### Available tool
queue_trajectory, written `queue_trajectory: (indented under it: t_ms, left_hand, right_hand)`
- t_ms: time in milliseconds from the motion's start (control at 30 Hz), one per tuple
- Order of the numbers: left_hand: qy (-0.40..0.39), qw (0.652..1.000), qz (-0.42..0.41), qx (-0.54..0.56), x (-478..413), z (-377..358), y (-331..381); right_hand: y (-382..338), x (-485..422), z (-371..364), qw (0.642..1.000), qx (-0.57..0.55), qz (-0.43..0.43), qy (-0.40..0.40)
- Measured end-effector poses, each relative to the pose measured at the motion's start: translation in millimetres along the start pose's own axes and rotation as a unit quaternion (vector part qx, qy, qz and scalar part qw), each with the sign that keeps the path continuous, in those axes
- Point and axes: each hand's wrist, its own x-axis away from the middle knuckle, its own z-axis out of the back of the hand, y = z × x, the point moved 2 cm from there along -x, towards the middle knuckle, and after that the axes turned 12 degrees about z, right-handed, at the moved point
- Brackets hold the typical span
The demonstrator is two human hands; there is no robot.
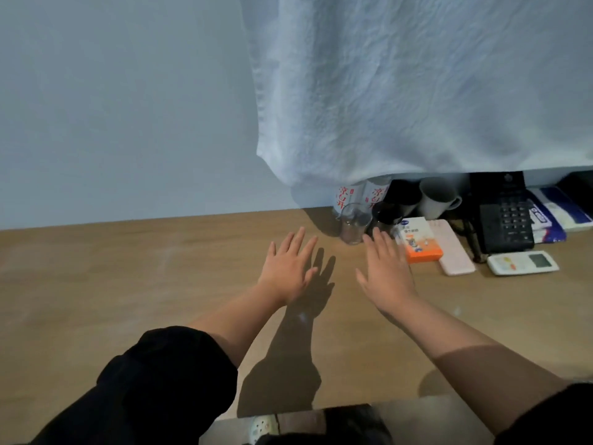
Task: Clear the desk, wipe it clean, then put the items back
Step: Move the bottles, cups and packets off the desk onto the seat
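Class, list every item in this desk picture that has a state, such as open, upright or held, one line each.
left hand: open, fingers straight, holding nothing
right hand: open, fingers straight, holding nothing
clear glass: upright, looks empty
white mug: upright
orange box: lying flat, closed
remote control: lying face up
white cloth: hanging, creased
bottles: upright, tops hidden by white cloth

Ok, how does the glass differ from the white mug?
The glass is clear; the mug is opaque white. The mug has a handle; the glass has none. The glass stands farther forward than the mug. Both stand upright on the desk.
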Motion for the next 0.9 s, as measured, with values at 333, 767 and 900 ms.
queue_trajectory:
  t_ms: [333, 767, 900]
  left_hand:
    - [-0.003, 0.957, 0.184, 0.225, -91.1, 0.0, 107.4]
    - [-0.012, 0.952, 0.237, 0.192, -140.6, -11.8, 118.2]
    - [-0.032, 0.96, 0.232, 0.151, -144.4, -10.1, 115.1]
  right_hand:
    - [122.7, -61.1, 3.6, 0.982, -0.184, -0.009, -0.027]
    - [136.2, -108.5, -15.2, 0.98, -0.193, 0.002, -0.049]
    - [138.4, -116.8, -13.9, 0.985, -0.145, 0.027, -0.089]
